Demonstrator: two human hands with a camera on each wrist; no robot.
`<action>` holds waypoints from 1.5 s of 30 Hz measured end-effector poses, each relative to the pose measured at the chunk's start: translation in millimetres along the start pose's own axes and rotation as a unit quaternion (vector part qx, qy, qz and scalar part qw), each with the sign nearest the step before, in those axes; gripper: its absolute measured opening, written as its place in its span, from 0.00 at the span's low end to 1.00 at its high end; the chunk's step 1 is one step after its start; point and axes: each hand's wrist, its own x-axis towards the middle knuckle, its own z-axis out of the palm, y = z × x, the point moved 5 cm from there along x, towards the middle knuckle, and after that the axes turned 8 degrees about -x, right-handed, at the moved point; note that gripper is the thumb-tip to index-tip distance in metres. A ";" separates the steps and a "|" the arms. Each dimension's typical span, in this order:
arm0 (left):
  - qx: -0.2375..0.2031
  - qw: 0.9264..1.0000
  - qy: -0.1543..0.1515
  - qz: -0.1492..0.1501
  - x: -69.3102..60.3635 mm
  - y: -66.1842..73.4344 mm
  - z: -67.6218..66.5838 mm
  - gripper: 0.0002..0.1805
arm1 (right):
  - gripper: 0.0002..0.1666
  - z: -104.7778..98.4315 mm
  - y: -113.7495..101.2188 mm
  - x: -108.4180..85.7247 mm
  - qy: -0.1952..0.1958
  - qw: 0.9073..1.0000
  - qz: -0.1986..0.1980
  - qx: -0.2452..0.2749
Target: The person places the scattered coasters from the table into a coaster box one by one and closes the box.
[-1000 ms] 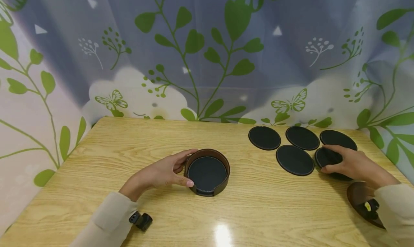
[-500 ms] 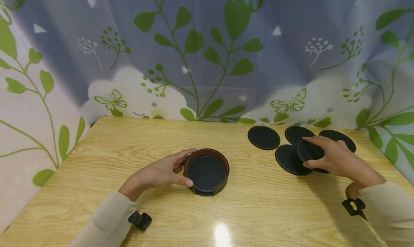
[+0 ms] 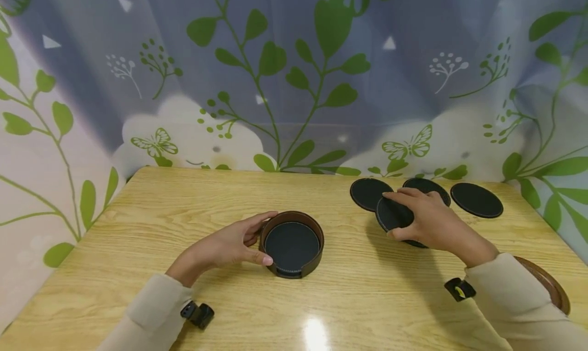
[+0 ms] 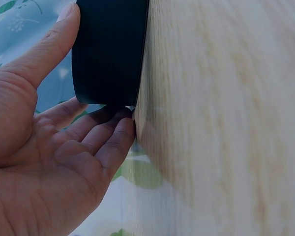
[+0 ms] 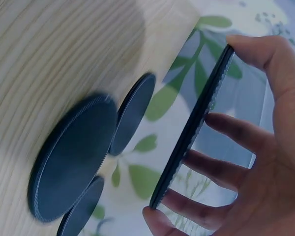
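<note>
A round brown holder [image 3: 317,256] with a black coaster [image 3: 292,245] inside stands at mid-table. The left hand [image 3: 229,244] grips its left side, thumb at the front and fingers behind; in the left wrist view that hand [image 4: 54,132] curls around the dark wall [image 4: 108,54]. The right hand [image 3: 432,218] holds a black coaster [image 3: 392,216] above the table, partly over another coaster. In the right wrist view, the right hand [image 5: 250,162] pinches the held coaster [image 5: 191,128] by its edges, tilted and raised off the table.
Black coasters lie at the back right: one at the left [image 3: 369,194], one behind the right hand [image 3: 424,187], one at the far right [image 3: 476,200]. A brown round object [image 3: 546,279] sits beside the right sleeve. A patterned curtain [image 3: 294,85] hangs behind the table.
The right hand has lifted a coaster from the front right of the group and carried it left, over the neighbouring coaster. The left hand and the holder have stayed in place.
</note>
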 end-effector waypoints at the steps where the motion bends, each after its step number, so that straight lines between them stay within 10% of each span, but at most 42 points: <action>1: 0.001 1.000 0.001 -0.001 -0.1 -0.1 -0.2 0.57 | 0.50 0.1 -5.4 1.2 0.001 1.000 -0.001 0.003; 30: 0.004 1.000 -0.003 -0.004 0.5 -0.4 -1.0 0.57 | 0.47 22.3 -147.6 27.6 0.001 0.995 -0.101 0.003; 45: -0.009 1.000 -0.007 -0.005 -1.7 2.7 0.6 0.57 | 0.49 39.1 -181.2 41.2 -0.038 0.994 -0.103 0.021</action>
